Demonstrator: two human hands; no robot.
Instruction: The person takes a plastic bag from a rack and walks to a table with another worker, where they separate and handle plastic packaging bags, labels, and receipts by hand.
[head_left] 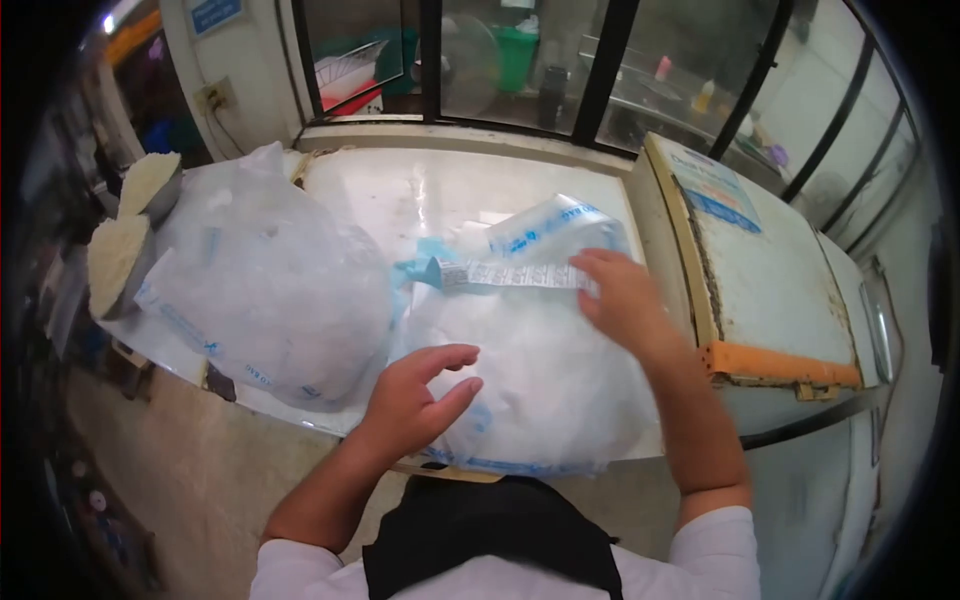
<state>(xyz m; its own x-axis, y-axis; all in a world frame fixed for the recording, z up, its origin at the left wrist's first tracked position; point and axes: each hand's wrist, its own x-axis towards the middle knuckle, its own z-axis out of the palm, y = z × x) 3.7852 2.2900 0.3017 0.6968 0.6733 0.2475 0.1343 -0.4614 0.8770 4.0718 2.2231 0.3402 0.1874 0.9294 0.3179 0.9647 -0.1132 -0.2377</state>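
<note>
My left hand (425, 395) hovers over the near left part of a large clear plastic bag (530, 370) with blue print, its fingers and thumb apart and nothing between them. Farther right, my right hand (622, 300) reaches over the bag at the right end of a printed white strip (515, 275). Its fingers and thumb are spread around the strip's end; whether they touch it I cannot make out. At its left, the strip meets a small roll-like end beside crumpled light-blue material (425, 262). The bag's printed flap (560, 225) lies folded beyond the strip.
A second big, full plastic bag (270, 280) stands at the left of the white worktop (390, 180). Two scoops heaped with pale grains (118, 262) are beside it. A worn white chest with an orange edge (785, 365) borders the right side. Dark-framed windows (520, 70) line the back.
</note>
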